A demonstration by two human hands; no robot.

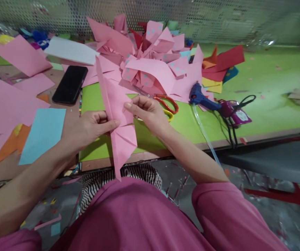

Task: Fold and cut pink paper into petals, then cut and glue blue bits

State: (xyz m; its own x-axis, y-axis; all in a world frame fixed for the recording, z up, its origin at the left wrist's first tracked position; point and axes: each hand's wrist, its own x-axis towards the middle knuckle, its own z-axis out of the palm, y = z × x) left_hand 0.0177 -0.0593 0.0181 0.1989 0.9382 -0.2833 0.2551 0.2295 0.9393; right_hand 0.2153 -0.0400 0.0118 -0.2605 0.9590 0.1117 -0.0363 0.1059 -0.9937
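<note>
A folded sheet of pink paper (118,104) with creases and slanted edges is held up over the front edge of the table. My left hand (93,125) pinches its left side, thumb lying across the front. On the right edge, my right hand (147,109) grips the paper between thumb and fingers. Just behind my right hand lie scissors (169,104) with red and yellow handles, their blades mostly hidden. A pile of cut and folded pink paper pieces (152,73), some with blue dots, sits beyond the hands.
A blue glue gun (202,97) with a clear glue stick lies at right, beside a purple packet (236,113). A black phone (70,84) and a light blue sheet (45,132) are at left. Red card (228,61) lies back right. A perforated metal panel (217,21) stands behind.
</note>
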